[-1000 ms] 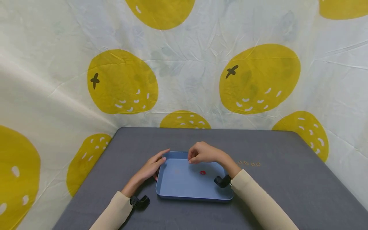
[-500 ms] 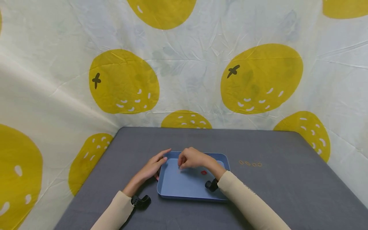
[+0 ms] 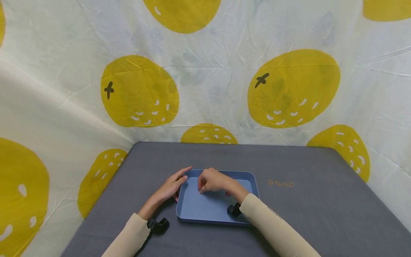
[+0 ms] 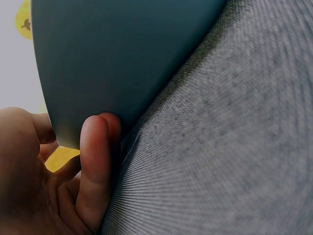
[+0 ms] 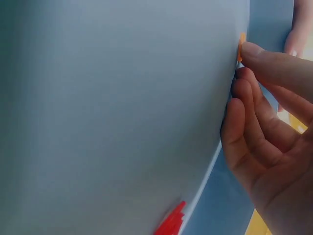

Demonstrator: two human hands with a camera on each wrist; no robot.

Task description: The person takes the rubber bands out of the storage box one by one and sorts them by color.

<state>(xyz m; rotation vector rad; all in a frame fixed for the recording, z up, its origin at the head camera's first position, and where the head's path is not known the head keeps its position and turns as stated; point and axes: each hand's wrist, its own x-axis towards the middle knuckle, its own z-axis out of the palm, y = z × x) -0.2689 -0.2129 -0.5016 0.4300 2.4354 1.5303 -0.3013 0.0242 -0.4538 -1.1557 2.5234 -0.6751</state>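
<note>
A shallow blue tray (image 3: 200, 208) lies on the table before me. My left hand (image 3: 169, 186) holds its left wall near the far corner, thumb over the rim and other fingers against the outside. Inside the tray, my right hand (image 3: 213, 180) reaches down to the floor with curled fingers. The right wrist view has its thumb and index fingertips pinching a small orange rubber band (image 5: 241, 43), mostly hidden by the thumb. A bundled red rubber band (image 5: 170, 223) rests on the tray floor, partly covered by my right wrist in the head view.
Several thin orange rubber bands (image 3: 285, 184) lie in a row on the grey table (image 3: 321, 214), right of the tray. Behind the table hangs a white curtain (image 3: 212, 89) with yellow fruit prints. A black camera (image 3: 158, 225) sits at my left wrist.
My right hand has moved left and down across the tray, to the spot where a faint orange band lay. The left hand stays at the tray's left side.
</note>
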